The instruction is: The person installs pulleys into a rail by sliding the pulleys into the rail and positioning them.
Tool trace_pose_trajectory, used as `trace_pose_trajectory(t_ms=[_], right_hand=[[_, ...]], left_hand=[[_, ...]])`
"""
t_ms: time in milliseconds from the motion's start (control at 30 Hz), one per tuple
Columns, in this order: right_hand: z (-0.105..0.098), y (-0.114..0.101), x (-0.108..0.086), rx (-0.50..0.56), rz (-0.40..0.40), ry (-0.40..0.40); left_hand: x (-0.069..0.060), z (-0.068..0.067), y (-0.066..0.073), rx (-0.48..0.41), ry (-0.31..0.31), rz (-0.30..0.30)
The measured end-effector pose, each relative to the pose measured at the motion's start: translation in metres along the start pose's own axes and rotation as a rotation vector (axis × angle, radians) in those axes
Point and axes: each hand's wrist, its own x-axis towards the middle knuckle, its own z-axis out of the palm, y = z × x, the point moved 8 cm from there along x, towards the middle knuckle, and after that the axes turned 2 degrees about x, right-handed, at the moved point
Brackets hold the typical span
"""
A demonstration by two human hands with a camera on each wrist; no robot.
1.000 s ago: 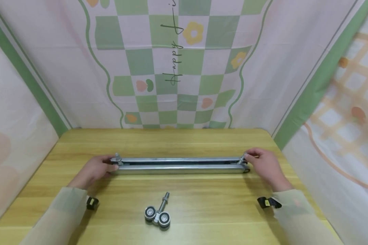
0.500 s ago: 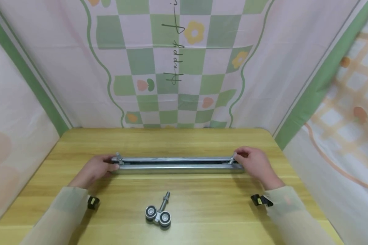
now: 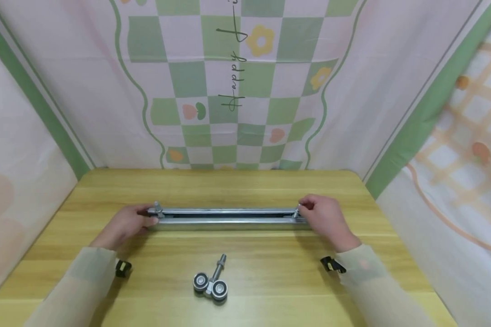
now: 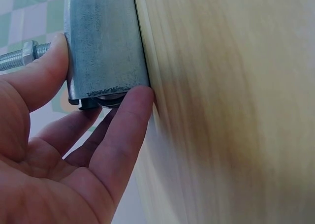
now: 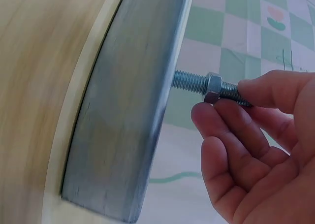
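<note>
A long metal rail (image 3: 229, 224) with a slot along its top lies across the table. My left hand (image 3: 127, 225) grips its left end, thumb on the near side beside an upright bolt (image 3: 157, 207). In the left wrist view, the fingers (image 4: 129, 135) touch the end of the rail (image 4: 106, 42), where part of a dark wheel shows. Near the right end, my right hand (image 3: 327, 220) pinches a threaded bolt rising from the slot; the right wrist view shows the bolt (image 5: 189, 81) with a hex nut (image 5: 213, 87) between the fingertips and the rail.
A loose roller trolley (image 3: 210, 286) with two visible wheels and a threaded bolt lies on the wooden table (image 3: 270, 281), nearer than the rail. Behind the table hangs a checkered cloth (image 3: 221, 131), with further cloth at both sides.
My right hand has slid leftward along the rail, carrying the pinched bolt inward from the right end. The left hand keeps its place at the left end.
</note>
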Motion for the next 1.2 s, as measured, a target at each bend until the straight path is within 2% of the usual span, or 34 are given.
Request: trace_pose_trajectory(t_ms=[833,1200], right_hand=[[0.024,-0.037,0.012,-0.052,-0.078,-0.053],[0.040,-0.059,0.018,-0.040,-0.071,-0.107]], left_hand=[[0.000,0.000,-0.001,-0.012,0.001,0.000],[0.001,0.000,-0.004,-0.012,-0.015,-0.003]])
